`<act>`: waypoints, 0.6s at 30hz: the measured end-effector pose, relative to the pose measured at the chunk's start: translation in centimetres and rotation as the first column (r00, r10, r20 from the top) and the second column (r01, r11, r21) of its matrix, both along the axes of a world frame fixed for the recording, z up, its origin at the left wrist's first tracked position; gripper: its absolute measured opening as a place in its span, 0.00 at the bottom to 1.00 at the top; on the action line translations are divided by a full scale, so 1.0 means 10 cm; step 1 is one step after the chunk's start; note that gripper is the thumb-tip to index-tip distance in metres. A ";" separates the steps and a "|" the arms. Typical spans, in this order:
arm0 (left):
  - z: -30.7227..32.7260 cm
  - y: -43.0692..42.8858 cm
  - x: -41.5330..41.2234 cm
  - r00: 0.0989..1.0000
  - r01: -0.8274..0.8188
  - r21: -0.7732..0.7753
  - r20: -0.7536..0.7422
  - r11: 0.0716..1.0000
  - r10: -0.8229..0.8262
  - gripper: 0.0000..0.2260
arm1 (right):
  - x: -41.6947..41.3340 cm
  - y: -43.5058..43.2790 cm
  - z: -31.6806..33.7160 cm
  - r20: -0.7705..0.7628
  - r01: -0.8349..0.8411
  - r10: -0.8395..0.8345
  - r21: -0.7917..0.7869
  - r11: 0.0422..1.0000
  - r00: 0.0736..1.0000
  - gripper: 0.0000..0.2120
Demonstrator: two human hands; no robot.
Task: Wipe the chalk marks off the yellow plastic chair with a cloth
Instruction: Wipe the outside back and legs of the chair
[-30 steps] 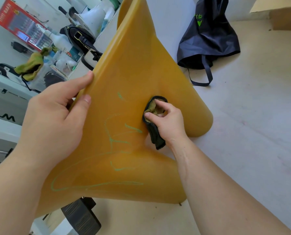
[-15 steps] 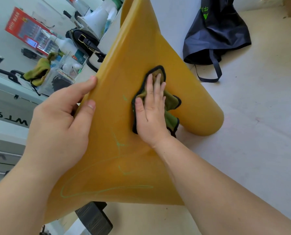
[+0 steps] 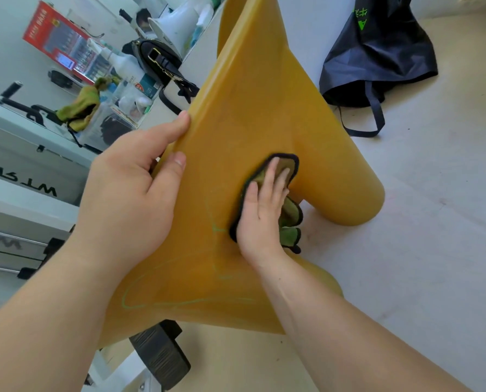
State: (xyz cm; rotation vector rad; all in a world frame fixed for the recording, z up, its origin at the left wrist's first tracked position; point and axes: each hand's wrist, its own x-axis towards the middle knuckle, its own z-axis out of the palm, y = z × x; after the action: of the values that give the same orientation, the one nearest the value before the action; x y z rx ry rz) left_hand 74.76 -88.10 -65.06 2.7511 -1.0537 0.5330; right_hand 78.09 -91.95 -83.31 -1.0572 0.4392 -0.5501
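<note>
The yellow plastic chair [image 3: 253, 103] lies tipped over, its broad smooth surface facing me. Green chalk marks [image 3: 185, 302] loop across its lower part, with a fainter line running up toward the middle. My left hand [image 3: 134, 193] grips the chair's left edge, thumb on the front face. My right hand [image 3: 261, 213] lies flat, fingers together, pressing a green cloth with a black border [image 3: 288, 165] against the chair's middle. Part of the cloth bunches out under the palm on the right.
A dark navy bag [image 3: 377, 52] with a strap lies on the pale floor at upper right. A white counter on the left holds a black handbag [image 3: 157, 60], bottles, a red box [image 3: 58, 41] and a green rag [image 3: 80, 108]. A black block [image 3: 159, 355] sits below the chair.
My right hand went from bunching the cloth to pressing it flat, then slid it down the chair. The green marks near the middle are fainter. My left hand kept its grip.
</note>
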 end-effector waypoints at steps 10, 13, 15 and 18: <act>0.00 -0.01 0.00 1.000 0.011 0.000 0.021 1.000 -0.011 0.19 | -0.07 0.25 -0.17 0.033 0.051 -0.046 -0.152 0.987 0.998 0.27; 0.00 -0.02 -0.01 1.000 0.010 0.011 0.009 1.000 -0.010 0.18 | -0.10 0.37 -0.36 -0.102 -0.082 0.071 -0.111 0.990 0.992 0.31; 0.01 -0.02 -0.01 1.000 0.015 0.021 0.012 1.000 -0.015 0.18 | -0.12 0.34 -0.29 -0.098 -0.113 0.106 -0.075 0.991 0.990 0.30; 0.00 -0.01 0.00 1.000 0.019 0.019 0.024 1.000 -0.019 0.18 | -0.14 0.16 0.02 -0.022 -0.042 0.039 -0.134 0.990 0.999 0.30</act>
State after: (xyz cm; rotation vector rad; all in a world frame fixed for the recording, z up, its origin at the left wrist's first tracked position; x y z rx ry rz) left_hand 74.81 -88.20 -65.06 2.7544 -1.0950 0.5583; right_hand 76.66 -90.34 -83.14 -1.1987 0.4014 -0.5394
